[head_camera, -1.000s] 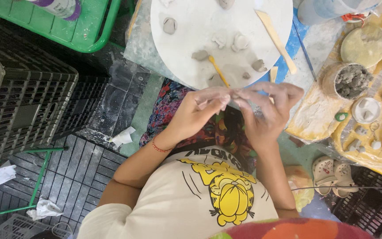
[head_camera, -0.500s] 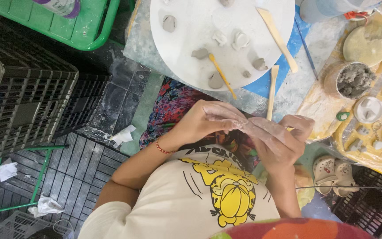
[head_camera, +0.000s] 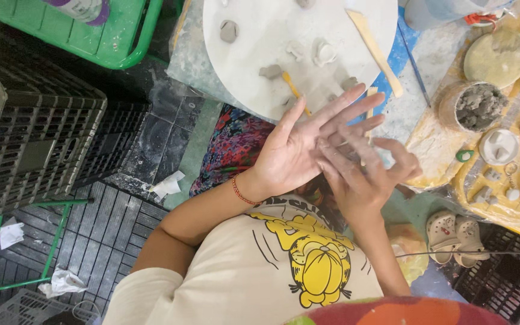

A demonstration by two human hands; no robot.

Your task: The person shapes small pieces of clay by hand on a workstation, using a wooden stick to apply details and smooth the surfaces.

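Observation:
My left hand (head_camera: 299, 150) lies flat, palm up, fingers spread, above my lap. A red thread bracelet (head_camera: 240, 191) circles its wrist. The fingers of my right hand (head_camera: 365, 174) press across the left palm, and a small grey clay piece (head_camera: 351, 151) seems squeezed between them, mostly hidden. Just beyond the hands sits a round white board (head_camera: 260, 42) carrying several small clay lumps (head_camera: 270, 71), a long wooden modelling tool (head_camera: 373, 43) and a thin yellow tool (head_camera: 294, 90).
A pot of grey clay (head_camera: 476, 107), a white lid (head_camera: 498, 146) and a round pale disc (head_camera: 496, 57) stand at right on yellow plastic. Black crates (head_camera: 28, 141) and a green crate (head_camera: 121, 39) are at left. Small shoes (head_camera: 457, 233) lie lower right.
My hands went from pinching clay together near the board to lower over my lap. The left hand has opened flat and the right fingers now rub across its palm.

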